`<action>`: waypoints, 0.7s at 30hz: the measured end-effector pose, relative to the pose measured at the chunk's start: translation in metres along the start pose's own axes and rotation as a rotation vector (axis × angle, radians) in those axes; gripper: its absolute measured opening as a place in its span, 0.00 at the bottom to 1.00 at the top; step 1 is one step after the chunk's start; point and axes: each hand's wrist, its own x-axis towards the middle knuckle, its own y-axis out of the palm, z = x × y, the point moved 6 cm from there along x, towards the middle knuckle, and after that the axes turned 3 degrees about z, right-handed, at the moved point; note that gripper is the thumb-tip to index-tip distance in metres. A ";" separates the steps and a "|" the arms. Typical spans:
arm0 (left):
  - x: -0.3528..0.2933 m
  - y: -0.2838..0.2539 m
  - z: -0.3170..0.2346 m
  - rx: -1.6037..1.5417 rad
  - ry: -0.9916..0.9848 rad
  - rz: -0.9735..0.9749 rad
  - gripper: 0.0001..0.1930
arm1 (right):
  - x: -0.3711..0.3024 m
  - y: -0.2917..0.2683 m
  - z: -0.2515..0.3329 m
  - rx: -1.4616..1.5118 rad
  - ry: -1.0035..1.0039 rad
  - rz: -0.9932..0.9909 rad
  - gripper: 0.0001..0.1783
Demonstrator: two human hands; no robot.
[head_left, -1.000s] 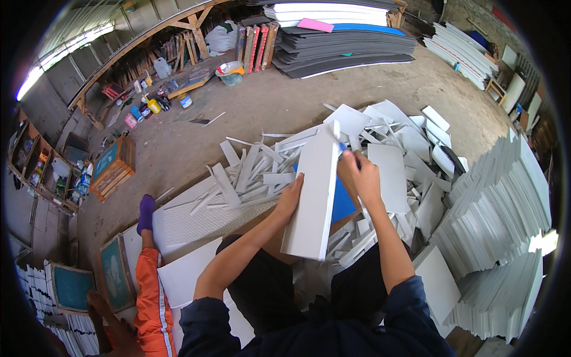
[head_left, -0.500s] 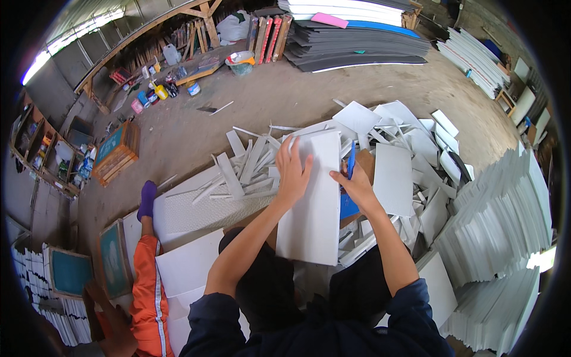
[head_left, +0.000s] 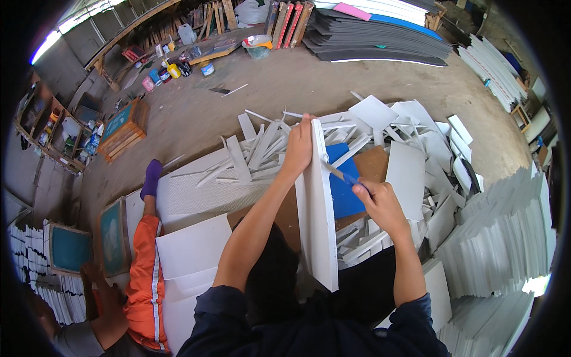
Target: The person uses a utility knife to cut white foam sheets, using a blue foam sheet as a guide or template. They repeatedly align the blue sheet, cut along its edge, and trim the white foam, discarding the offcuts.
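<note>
A long white foam board (head_left: 324,232) stands tilted on its edge above my lap, its narrow side turned up toward me. My left hand (head_left: 299,149) grips it near its far end, fingers over the top edge. My right hand (head_left: 383,208) is closed round the blue handle of a cutter knife (head_left: 350,178). The knife's blade lies against the board's right edge, a little below my left hand. Under the knife are a flat blue sheet (head_left: 346,196) and a brown board (head_left: 371,163).
White foam offcuts (head_left: 262,146) lie heaped ahead and to the right. Tall stacks of white sheets (head_left: 496,229) stand at the right. Another person's orange trouser leg (head_left: 144,279) stretches along the left. Stacked dark sheets (head_left: 375,38) sit at the back.
The board has turned from lying broad face up to standing on edge. My left hand moved from its face to its far edge. The knife came down against its side.
</note>
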 end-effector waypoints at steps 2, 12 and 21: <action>0.004 -0.006 0.008 -0.124 -0.086 0.035 0.29 | -0.002 0.002 0.010 -0.113 -0.093 0.071 0.24; 0.002 -0.009 0.018 -0.147 -0.139 0.074 0.30 | -0.003 0.005 0.014 -0.200 -0.200 -0.041 0.23; -0.008 -0.007 0.007 0.011 -0.163 0.016 0.30 | -0.005 0.006 0.016 -0.267 -0.239 -0.112 0.24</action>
